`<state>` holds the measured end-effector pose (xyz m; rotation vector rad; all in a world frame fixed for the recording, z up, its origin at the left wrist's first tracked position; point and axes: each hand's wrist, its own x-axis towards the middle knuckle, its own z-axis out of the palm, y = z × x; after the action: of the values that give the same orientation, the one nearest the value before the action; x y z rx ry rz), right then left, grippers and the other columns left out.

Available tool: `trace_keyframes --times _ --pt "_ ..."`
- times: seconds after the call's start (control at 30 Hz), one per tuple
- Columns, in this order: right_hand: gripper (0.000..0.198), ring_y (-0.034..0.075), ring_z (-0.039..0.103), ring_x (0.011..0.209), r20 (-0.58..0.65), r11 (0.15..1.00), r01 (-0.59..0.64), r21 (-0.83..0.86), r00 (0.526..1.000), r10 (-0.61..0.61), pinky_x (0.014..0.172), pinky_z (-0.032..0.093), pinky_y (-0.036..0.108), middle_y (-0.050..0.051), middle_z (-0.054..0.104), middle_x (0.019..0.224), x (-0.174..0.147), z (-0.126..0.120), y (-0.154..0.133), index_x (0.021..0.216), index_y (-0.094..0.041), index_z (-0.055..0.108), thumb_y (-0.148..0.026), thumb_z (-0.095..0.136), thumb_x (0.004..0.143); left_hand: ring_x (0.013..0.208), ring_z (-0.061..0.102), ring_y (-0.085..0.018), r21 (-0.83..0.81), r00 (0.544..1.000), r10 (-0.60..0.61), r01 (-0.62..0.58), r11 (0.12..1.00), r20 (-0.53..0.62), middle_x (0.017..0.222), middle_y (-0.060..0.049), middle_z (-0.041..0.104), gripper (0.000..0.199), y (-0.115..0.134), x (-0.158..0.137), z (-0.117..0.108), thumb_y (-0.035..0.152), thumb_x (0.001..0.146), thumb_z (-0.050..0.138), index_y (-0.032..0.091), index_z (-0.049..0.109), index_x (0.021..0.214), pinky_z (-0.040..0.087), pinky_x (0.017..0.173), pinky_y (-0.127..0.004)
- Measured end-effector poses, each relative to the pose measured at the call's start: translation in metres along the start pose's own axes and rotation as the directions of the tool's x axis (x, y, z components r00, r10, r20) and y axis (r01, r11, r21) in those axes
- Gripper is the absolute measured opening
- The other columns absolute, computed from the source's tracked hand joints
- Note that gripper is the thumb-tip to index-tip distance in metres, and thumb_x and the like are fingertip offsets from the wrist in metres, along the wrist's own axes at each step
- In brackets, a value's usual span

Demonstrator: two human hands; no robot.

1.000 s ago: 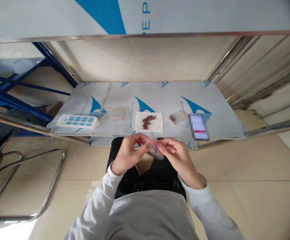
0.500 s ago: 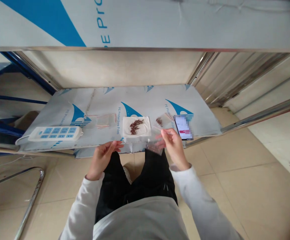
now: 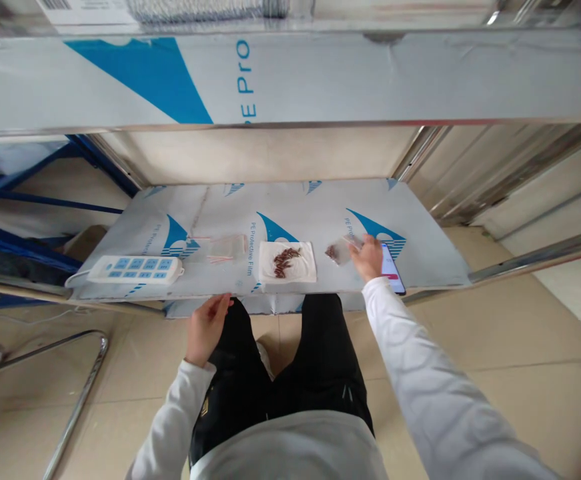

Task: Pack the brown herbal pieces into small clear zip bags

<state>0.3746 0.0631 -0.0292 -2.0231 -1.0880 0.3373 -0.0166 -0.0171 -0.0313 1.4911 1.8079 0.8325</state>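
Note:
My right hand point(image 3: 369, 258) reaches over the shelf, fingers closed on the top edge of a small clear zip bag point(image 3: 341, 251). Small dark brown pieces gather in the bag's far corner, and whether one bag or two lie there I cannot tell. A phone point(image 3: 391, 270) lies just right of this hand, partly under it. To the left, a white square tray point(image 3: 297, 272) holds a curved heap of brown pieces point(image 3: 284, 261), apart from both hands. My left hand point(image 3: 209, 327) hovers by the shelf's front edge, fingertips pinched together, nothing visible in them.
Flat clear zip bags point(image 3: 227, 248) lie left of the tray. A white power strip point(image 3: 135, 269) with blue sockets rests at the shelf's left end. An upper shelf point(image 3: 330, 83) overhangs the back. A bent metal tube frame point(image 3: 83, 387) stands on the floor at left.
My right hand has carried a clear bag from the shelf's front edge forward and right, onto the bag beside the phone. My left hand's fingers have drawn together. The view has shifted slightly.

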Motion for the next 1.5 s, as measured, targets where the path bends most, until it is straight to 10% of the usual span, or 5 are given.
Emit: trace_keyframes --times 0.17,0.33,1.03,1.37,1.5 --pt "0.039 0.032 0.052 0.107 -0.082 0.913 0.389 -0.122 0.913 -0.4 0.094 0.04 0.047 0.018 0.06 0.112 -0.06 -0.004 -0.023 0.117 -0.013 0.057 -0.034 0.053 0.084 0.105 0.064 -0.021 0.435 0.993 0.077 -0.028 0.9 -0.094 0.12 -0.015 0.066 0.037 0.01 0.088 0.012 0.033 0.093 0.046 0.014 0.058 0.123 0.047 0.089 -0.029" --pt "0.028 0.023 0.058 0.081 0.063 0.872 0.487 0.054 0.87 -0.49 0.074 0.049 0.037 0.012 0.064 0.1 -0.137 -0.004 -0.045 0.111 -0.019 0.06 -0.035 0.048 0.091 0.122 0.051 -0.037 0.561 0.993 -0.012 0.076 0.825 -0.118 0.124 -0.023 0.06 0.038 0.013 0.157 0.019 0.032 0.078 0.067 0.011 0.064 0.109 0.041 0.097 -0.045" --pt "0.023 0.024 0.061 0.09 0.223 0.911 0.39 0.135 0.884 -0.411 0.072 0.052 0.038 0.01 0.067 0.103 -0.19 -0.002 -0.038 0.108 -0.021 0.062 -0.032 0.049 0.092 0.115 0.057 -0.034 0.328 0.967 -0.191 0.238 0.914 -0.17 0.11 -0.02 0.066 0.036 0.005 0.181 0.0 0.011 0.057 0.074 0.013 0.059 0.09 0.043 0.093 -0.04" --pt "0.02 0.025 0.061 0.1 0.188 0.824 0.495 0.276 0.813 -0.552 0.088 0.051 0.042 0.009 0.065 0.106 -0.207 -0.006 -0.091 0.111 -0.024 0.061 -0.026 0.053 0.092 0.076 0.063 -0.011 -0.222 0.958 -0.1 0.04 0.974 -0.268 0.087 -0.003 0.064 0.026 0.046 0.083 -0.013 0.022 0.068 0.06 0.015 0.058 0.093 0.048 0.07 -0.022" --pt "0.028 0.028 0.058 0.106 0.269 0.73 0.614 0.3 0.68 -0.682 0.091 0.049 0.045 0.012 0.063 0.114 -0.223 -0.004 -0.139 0.115 -0.022 0.061 -0.029 0.062 0.088 0.057 0.052 -0.004 -0.723 0.982 -0.179 0.082 0.686 -0.059 0.072 0.005 0.055 0.028 0.076 -0.002 -0.007 0.023 0.061 0.071 0.016 0.056 0.083 0.04 0.057 -0.017"
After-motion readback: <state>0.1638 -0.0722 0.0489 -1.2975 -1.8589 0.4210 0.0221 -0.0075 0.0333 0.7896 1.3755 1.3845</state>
